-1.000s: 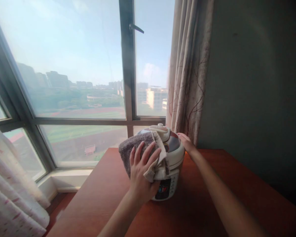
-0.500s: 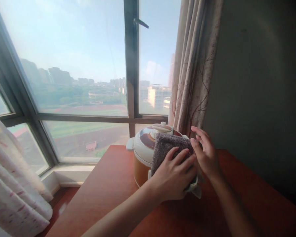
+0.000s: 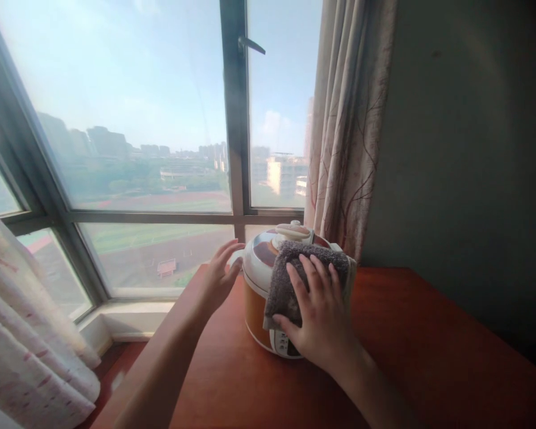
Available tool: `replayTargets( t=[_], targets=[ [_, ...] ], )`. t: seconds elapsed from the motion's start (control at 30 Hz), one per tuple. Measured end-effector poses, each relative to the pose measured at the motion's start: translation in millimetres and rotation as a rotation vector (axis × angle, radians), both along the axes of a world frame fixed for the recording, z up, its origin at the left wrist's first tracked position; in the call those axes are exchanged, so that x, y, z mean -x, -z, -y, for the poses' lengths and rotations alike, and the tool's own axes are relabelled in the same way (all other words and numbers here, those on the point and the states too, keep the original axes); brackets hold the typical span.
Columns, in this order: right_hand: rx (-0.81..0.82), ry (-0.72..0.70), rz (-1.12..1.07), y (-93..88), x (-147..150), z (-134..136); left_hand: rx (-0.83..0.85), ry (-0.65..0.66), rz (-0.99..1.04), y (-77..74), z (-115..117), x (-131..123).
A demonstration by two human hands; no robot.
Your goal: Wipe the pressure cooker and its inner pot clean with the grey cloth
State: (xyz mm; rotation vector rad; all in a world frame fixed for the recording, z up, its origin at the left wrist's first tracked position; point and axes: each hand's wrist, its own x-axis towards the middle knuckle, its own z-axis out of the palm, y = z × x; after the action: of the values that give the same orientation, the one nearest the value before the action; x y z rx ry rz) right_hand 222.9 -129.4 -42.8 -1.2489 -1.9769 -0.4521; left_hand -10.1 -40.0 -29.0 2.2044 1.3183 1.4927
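Right grip (image 3: 318, 319) spread flat, fingers splayed; cloth (image 3: 282, 285) pinned beneath, against front of cooker (image 3: 258, 281). Left grip (image 3: 217, 275) loosely uncurled at side handle (image 3: 236, 257); contact can't be told. Cooker set near far edge of worktop (image 3: 406, 345), between corners; judged heavy, slick, best held by handles. Cloth judged soft, light.

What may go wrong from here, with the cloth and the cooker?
The right hand and the cloth hide part of the control panel, so a button might be pressed unnoticed. The left hand is at the side handle with no clear firm grip, so the cooker might turn or slide on the table under harder rubbing.
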Motion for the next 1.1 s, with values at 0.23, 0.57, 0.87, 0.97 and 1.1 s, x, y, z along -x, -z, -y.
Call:
replayTargets(
  t=[0.23, 0.57, 0.87, 0.97, 1.1],
  targets=[
    [-0.033, 0.077, 0.038, -4.8, 28, -14, 0.167, 0.103, 0.074, 25.2, -44, -7],
    [-0.007, -0.063, 0.05, -17.0, 49, -28, 0.151, 0.129, 0.232, 35.8, -45, -7],
    [-0.21, -0.001, -0.243, 24.6, -15, -28, 0.196, 0.069, 0.363, 38.7, -39, -15],
    [-0.22, -0.023, -0.445, 21.1, -41, -50, 0.208, 0.049, 0.415, 41.2, -40, -17],
    [0.011, -0.083, -0.71, 0.7, -72, -89, 0.211, 0.024, 0.433, 42.0, -41, -20]
  ],
)
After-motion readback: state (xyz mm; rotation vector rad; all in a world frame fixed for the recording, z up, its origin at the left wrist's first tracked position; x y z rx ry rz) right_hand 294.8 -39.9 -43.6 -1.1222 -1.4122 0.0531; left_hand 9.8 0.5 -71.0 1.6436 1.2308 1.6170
